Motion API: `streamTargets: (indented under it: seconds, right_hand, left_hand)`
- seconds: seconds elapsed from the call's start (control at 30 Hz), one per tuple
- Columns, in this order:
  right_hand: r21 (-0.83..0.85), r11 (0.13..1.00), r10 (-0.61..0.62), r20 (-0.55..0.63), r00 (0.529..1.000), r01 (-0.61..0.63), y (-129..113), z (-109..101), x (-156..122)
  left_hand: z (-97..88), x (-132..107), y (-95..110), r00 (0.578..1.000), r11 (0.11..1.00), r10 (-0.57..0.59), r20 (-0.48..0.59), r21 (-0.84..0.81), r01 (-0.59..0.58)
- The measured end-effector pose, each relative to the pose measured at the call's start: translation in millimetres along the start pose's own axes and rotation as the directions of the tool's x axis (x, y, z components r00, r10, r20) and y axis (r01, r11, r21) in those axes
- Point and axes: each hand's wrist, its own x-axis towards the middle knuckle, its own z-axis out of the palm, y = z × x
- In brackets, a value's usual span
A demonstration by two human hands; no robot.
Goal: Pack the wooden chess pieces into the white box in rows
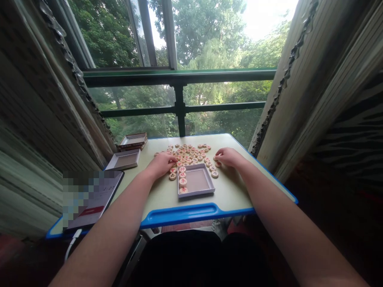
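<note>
Round wooden xiangqi pieces (193, 156) with red or black characters lie in a loose heap on the small table. A shallow open box (197, 197) stands in front of them, with several red-marked pieces (182, 182) in a column along its left side. At the left edge of the heap is my left hand (161, 163), its fingers curled together; whatever they hold is hidden. To the right of the heap, my right hand (228, 156) has its fingertips closed on a xiangqi piece (215, 158), beside another piece (218, 164).
On the table's left lie another shallow open tray (123, 160), a stacked brown box (133, 140) and a tablet (95, 203) with a white cable (73, 244). A blue rim (182, 213) edges the pale tabletop (233, 195). Curtains (299, 87) hang by a railed window.
</note>
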Motion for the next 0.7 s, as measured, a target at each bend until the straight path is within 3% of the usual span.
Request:
streamTargets:
  seconds: [0.3, 0.53, 0.7]
  right_hand:
    - [0.007, 1.000, -0.001, -0.035, 0.999, 0.001, 1.6, -2.3, 0.4]
    - [0.114, 0.992, -0.067, 0.132, 0.989, 0.052, 1.4, -5.5, -1.5]
    - [0.109, 0.993, -0.049, 0.095, 0.994, 0.039, 2.5, -0.7, 1.2]
  left_hand:
    - [2.0, 0.4, -3.0, 1.000, 1.000, -0.016, 0.010, 0.001, 0.016]
    - [4.7, 1.7, -6.9, 1.000, 1.000, -0.013, 0.012, 0.027, 0.013]
    - [2.5, 0.4, -4.4, 0.999, 0.998, -0.043, 0.001, 0.042, 0.043]
